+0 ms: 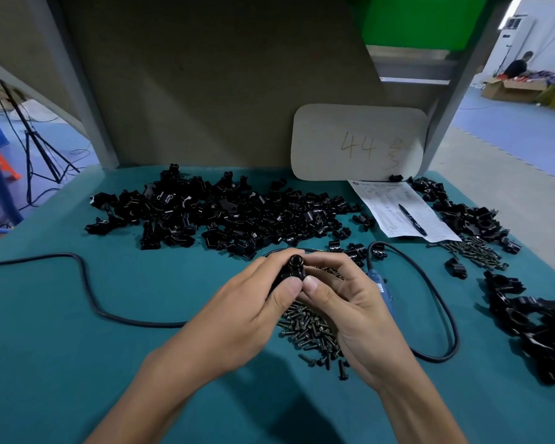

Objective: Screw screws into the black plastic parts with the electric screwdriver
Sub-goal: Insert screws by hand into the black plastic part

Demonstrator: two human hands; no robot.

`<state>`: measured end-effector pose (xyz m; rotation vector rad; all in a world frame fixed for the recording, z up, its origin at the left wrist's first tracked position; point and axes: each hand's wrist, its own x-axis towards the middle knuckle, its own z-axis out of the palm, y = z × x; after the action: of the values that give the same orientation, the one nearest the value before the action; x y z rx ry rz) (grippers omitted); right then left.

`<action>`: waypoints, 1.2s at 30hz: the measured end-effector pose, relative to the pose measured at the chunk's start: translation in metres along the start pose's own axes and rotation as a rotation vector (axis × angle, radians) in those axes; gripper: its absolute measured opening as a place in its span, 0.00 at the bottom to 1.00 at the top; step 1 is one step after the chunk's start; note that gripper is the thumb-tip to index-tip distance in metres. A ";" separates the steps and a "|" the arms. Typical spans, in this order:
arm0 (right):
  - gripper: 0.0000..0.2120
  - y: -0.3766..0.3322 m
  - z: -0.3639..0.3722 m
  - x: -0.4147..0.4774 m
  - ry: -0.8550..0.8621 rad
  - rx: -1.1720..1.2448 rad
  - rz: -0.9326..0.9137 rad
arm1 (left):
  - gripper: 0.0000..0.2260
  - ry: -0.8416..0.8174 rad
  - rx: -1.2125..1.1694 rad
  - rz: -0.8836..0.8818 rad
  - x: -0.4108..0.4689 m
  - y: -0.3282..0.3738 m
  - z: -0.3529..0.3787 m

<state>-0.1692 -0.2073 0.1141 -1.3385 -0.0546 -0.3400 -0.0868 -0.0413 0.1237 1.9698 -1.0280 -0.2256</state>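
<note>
Left hand (253, 306) curled round one black plastic part (290, 271), right hand (340, 298) pinching its near end, held above screw pile (311, 330). Electric screwdriver (379, 287) lies just beside right hand, untouched. Best: seat screw square in hole, keep part steady, then fetch driver

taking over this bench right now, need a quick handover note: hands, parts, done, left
Left hand grips a black plastic part above the screw pile.
Right hand pinches the same part and holds no tool.
Electric screwdriver lies on the mat beside the right hand.
More parts lie in a back heap and a far-right heap. I cannot tell which are finished.
Left: likely seat a screw, pick up the driver, drive it.
</note>
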 end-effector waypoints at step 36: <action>0.13 0.006 -0.004 0.003 -0.085 0.028 0.001 | 0.13 0.003 -0.093 0.032 -0.001 -0.005 0.008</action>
<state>-0.1652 -0.2104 0.1084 -1.3247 -0.1297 -0.2803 -0.0886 -0.0437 0.1150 1.8682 -1.0279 -0.2487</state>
